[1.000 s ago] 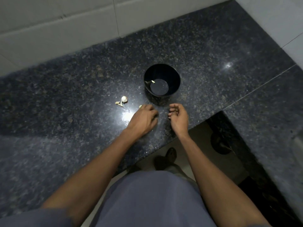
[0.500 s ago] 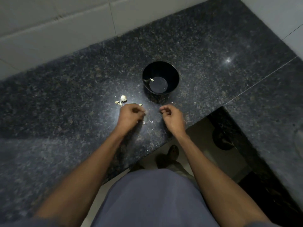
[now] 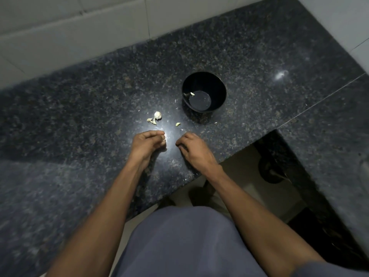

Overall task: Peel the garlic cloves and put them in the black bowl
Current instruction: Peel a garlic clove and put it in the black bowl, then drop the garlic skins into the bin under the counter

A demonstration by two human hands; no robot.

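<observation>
A: Where are your hands sitting right now?

B: Your left hand (image 3: pixel 148 143) is hovering low over the dark speckled granite countertop (image 3: pixel 79 116), a little in from its front edge, with the fingers curled in tight. Something small and pale is showing at the fingertips (image 3: pixel 163 138), so you are pinching a bit of garlic there, though I cannot tell whether it is a clove or only skin.

A: And the other one?

B: Your right hand (image 3: pixel 194 149) is lying just beside the left, apart from it, nearer the corner where the countertop's front edge is cutting back. Its fingers are curled under too; whether they are gripping anything I cannot tell, because the knuckles are hiding the tips.

A: Where is the garlic lying?

B: A small whitish garlic piece with loose papery skins (image 3: pixel 155 117) is lying on the countertop just beyond your left hand, toward the tiled back wall (image 3: pixel 69 27). One single pale-green peeled clove (image 3: pixel 178 124) is lying between that piece and the bowl, just beyond the gap between your hands. Tiny flecks of skin are scattered around both.

A: And the bowl?

B: The round black plastic bowl (image 3: pixel 218 90) is standing upright beyond your right hand, well in from the front edge. One pale clove (image 3: pixel 192 93) is resting inside it, against the left of its floor.
</observation>
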